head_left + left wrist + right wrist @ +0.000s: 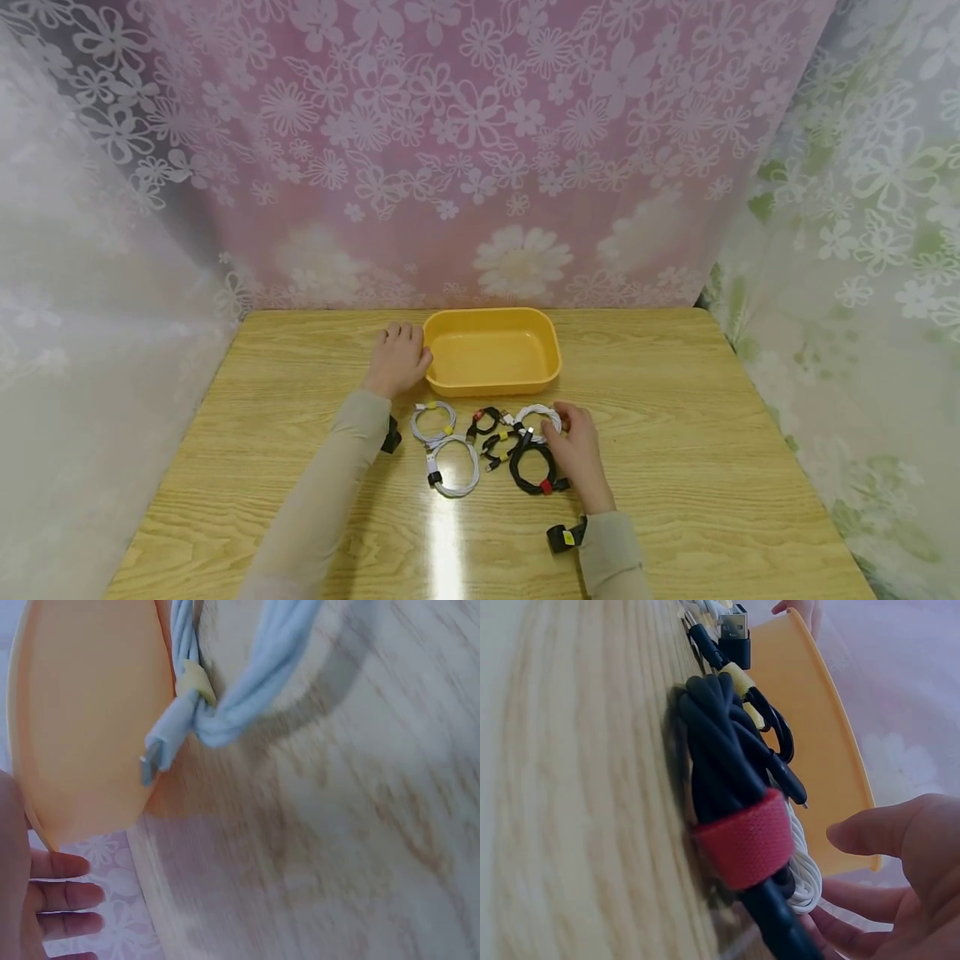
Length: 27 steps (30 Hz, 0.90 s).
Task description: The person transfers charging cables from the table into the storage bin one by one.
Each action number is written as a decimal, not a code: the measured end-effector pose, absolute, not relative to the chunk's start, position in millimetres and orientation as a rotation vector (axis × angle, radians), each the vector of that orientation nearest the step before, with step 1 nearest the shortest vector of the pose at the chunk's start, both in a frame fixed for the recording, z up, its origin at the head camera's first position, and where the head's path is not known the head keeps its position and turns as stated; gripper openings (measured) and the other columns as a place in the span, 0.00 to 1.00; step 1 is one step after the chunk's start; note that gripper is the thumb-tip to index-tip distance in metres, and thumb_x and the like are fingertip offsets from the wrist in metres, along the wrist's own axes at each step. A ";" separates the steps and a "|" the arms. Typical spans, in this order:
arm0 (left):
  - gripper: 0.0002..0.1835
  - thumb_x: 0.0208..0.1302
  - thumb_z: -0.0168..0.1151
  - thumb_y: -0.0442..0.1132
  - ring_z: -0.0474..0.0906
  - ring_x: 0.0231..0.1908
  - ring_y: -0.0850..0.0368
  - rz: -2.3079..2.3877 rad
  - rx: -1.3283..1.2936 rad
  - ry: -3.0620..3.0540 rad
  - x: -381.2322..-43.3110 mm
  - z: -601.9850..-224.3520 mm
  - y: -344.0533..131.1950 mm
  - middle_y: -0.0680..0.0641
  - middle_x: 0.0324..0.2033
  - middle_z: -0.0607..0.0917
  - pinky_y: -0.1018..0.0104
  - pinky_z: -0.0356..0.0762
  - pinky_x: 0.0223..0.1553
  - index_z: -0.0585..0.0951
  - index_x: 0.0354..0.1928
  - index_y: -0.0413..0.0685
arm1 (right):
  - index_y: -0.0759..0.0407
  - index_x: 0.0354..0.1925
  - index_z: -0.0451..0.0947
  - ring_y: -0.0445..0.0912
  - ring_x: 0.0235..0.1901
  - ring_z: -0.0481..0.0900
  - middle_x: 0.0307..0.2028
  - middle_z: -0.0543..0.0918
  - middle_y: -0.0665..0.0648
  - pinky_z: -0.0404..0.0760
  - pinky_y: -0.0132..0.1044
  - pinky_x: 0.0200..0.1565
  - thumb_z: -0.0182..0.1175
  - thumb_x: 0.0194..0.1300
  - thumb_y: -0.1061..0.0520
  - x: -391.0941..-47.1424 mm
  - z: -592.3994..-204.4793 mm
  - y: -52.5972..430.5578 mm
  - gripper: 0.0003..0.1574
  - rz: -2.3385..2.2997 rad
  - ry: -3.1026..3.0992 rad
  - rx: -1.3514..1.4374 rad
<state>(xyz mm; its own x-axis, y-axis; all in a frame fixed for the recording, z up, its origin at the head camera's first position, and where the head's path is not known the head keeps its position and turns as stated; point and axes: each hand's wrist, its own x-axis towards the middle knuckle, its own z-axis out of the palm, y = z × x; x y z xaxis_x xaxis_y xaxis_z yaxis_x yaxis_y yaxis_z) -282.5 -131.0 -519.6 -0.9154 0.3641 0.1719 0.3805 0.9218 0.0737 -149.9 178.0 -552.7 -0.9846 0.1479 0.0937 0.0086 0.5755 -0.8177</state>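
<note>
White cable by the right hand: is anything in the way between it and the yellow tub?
Nothing visible blocks the white cable from the yellow tub, except the tub's own near wall. The big black cable lies on the other side, nearer the person.

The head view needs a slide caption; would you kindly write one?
Left grip at a yellow tray, right grip at a coiled white cable, with more coiled cables on the table.
</note>
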 end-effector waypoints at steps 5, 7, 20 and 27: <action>0.19 0.75 0.45 0.44 0.69 0.54 0.37 -0.153 -0.561 -2.997 -281.6 -513.4 -127.2 0.35 0.50 0.76 0.41 0.65 0.54 0.72 0.54 0.35 | 0.73 0.51 0.78 0.54 0.37 0.71 0.39 0.74 0.66 0.67 0.42 0.41 0.63 0.62 0.63 -151.3 -552.4 176.5 0.20 1.356 -2.665 -0.145; 0.19 0.76 0.44 0.44 0.68 0.55 0.37 -0.144 -0.550 -3.023 -281.6 -512.6 -126.0 0.34 0.52 0.75 0.41 0.63 0.56 0.72 0.55 0.34 | 0.72 0.50 0.79 0.53 0.37 0.70 0.38 0.74 0.65 0.67 0.42 0.40 0.63 0.62 0.63 -151.8 -552.2 175.5 0.19 1.344 -2.668 -0.154; 0.16 0.75 0.42 0.43 0.65 0.48 0.38 -0.118 -0.534 -3.109 -284.9 -511.8 -120.8 0.35 0.48 0.72 0.49 0.62 0.47 0.68 0.51 0.35 | 0.70 0.45 0.81 0.53 0.34 0.73 0.36 0.76 0.65 0.70 0.44 0.37 0.61 0.59 0.66 -154.1 -550.0 172.1 0.15 1.223 -2.672 -0.238; 0.14 0.74 0.44 0.41 0.66 0.46 0.38 -0.139 -0.547 -3.043 -285.6 -518.3 -123.0 0.35 0.45 0.72 0.48 0.63 0.47 0.69 0.47 0.36 | 0.67 0.42 0.83 0.51 0.33 0.77 0.34 0.81 0.61 0.73 0.40 0.35 0.61 0.58 0.66 -158.2 -552.0 174.6 0.12 1.266 -2.661 -0.341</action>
<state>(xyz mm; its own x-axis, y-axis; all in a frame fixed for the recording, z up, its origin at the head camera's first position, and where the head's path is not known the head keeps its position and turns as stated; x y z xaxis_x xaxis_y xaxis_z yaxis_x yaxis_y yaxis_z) -285.6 -123.0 -518.3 -0.9365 0.3452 0.0618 0.3494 0.9335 0.0802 -158.2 174.6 -552.0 -0.9585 0.2789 0.0592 0.1300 0.6122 -0.7800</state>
